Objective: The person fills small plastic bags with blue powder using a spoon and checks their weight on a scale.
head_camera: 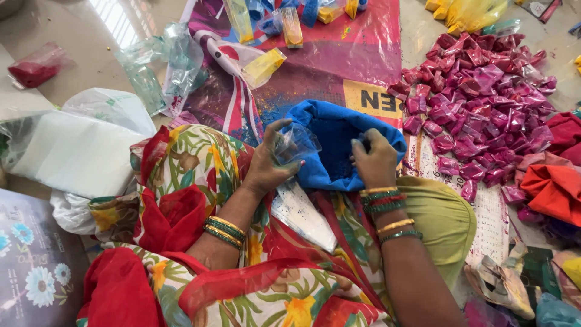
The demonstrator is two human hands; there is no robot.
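My left hand (269, 160) grips a small clear plastic pouch (295, 143) at the rim of a blue cloth bag (330, 148) dusted with blue powder. Across the bag's opening, my right hand (375, 160) has its fingers curled against the blue cloth and pinches the other side of the pouch or the bag's edge; which one is unclear. Both hands are smeared with powder, and bangles ring both wrists. The bag rests on my lap, over a floral garment.
A heap of several small magenta powder packets (478, 97) lies right of the bag. Yellow and blue packets (284, 27) lie ahead on a printed plastic sheet (357, 66). Empty clear bags (163, 66) and a white sack (72, 148) lie left; red cloth (554, 188) lies right.
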